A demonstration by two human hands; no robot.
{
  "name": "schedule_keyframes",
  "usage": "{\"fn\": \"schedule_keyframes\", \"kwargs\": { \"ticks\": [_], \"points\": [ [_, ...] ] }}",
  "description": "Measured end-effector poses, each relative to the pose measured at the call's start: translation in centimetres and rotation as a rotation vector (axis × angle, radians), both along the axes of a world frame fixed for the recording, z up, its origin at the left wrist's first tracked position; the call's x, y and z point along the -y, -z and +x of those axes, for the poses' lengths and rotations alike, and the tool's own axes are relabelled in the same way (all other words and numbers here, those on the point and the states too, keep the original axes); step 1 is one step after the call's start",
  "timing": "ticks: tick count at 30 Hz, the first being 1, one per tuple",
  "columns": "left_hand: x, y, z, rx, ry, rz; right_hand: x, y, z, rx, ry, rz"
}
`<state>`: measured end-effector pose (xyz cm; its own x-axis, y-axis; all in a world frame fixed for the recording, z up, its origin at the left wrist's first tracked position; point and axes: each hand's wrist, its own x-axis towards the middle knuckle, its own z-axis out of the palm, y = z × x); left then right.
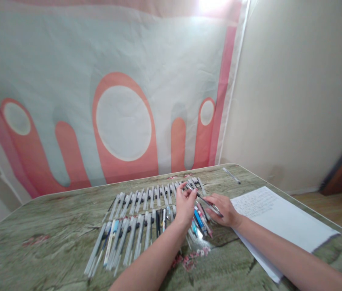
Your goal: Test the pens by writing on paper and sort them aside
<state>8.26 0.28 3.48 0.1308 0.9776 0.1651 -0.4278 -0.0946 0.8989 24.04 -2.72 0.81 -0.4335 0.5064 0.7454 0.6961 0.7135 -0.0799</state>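
Note:
Both hands meet above the right part of the pen rows. My left hand (185, 203) pinches the upper left end of a dark, slim pen (200, 196). The fingers of my right hand (223, 209) are closed around the lower right part of that pen, or of a second one beside it; blur hides which. Below them lie two rows of clear-barrelled pens (133, 238), laid side by side. Blue and pink pens (200, 222) lie just under my hands, partly covered by them.
White paper sheets (286, 218) with handwriting lie right of my hands, partly under my right forearm. A single clear pen (231, 176) rests near the far right table edge. Behind the table (52, 254) hangs a pink and grey patterned cloth (159, 52).

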Motion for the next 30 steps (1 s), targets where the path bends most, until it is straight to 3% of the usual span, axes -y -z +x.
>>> {"fn": "schedule_keyframes", "kwargs": {
  "ticks": [4, 11, 30],
  "points": [
    [0.05, -0.19, -0.17, -0.011, -0.025, 0.026, 0.06, 0.32, 0.1, 0.007, 0.002, 0.0],
    [0.8, 0.31, 0.18, 0.011, 0.148, 0.008, -0.43, 0.99, 0.33, 0.05, -0.037, 0.053],
    [0.45, 0.59, 0.19, 0.106, 0.161, 0.033, -0.34, 0.98, 0.56, 0.113, -0.056, 0.082]
  ]
}}
